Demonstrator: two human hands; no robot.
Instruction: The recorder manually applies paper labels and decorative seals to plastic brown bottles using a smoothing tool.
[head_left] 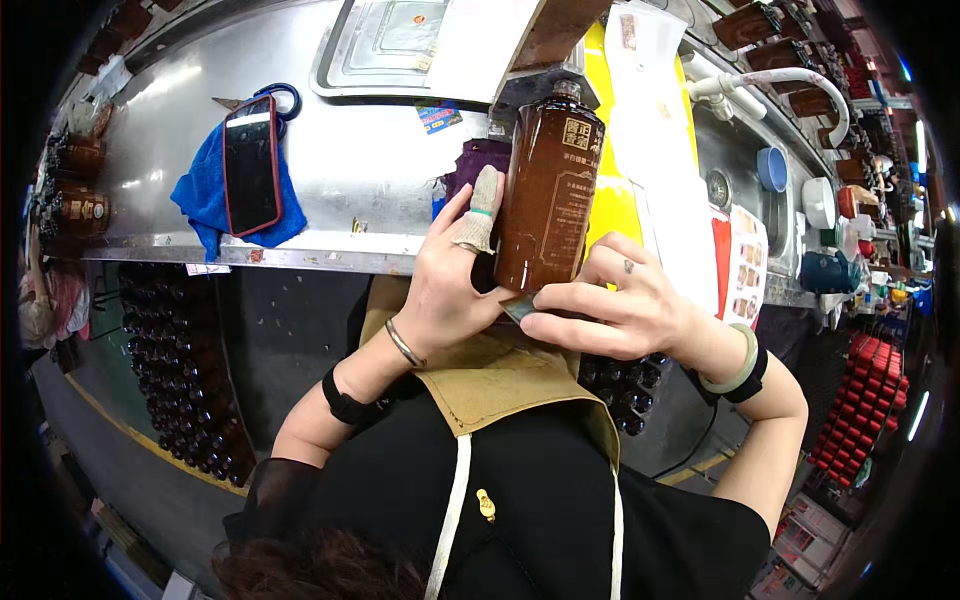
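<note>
A brown glass bottle (548,200) with light printed lettering lies tilted over the worktop's front edge, its neck pointing away from me. My left hand (455,262) grips it from the left side, thumb near the base. One finger wears a knitted cloth finger sleeve (482,212) with a green band. At the base's lower edge, my right hand (615,305) is closed in a pinch on a small flat greyish piece (519,307); its exact kind is unclear. A dark purple cloth (478,160) lies just beyond my left fingers.
On the metal worktop (355,150), a phone (251,165) rests on a blue cloth (193,190) beside scissors (287,100). A metal tray (350,75) stands at the back. Yellow and white sheets (640,110) lie right, before a sink with a white tap (790,78).
</note>
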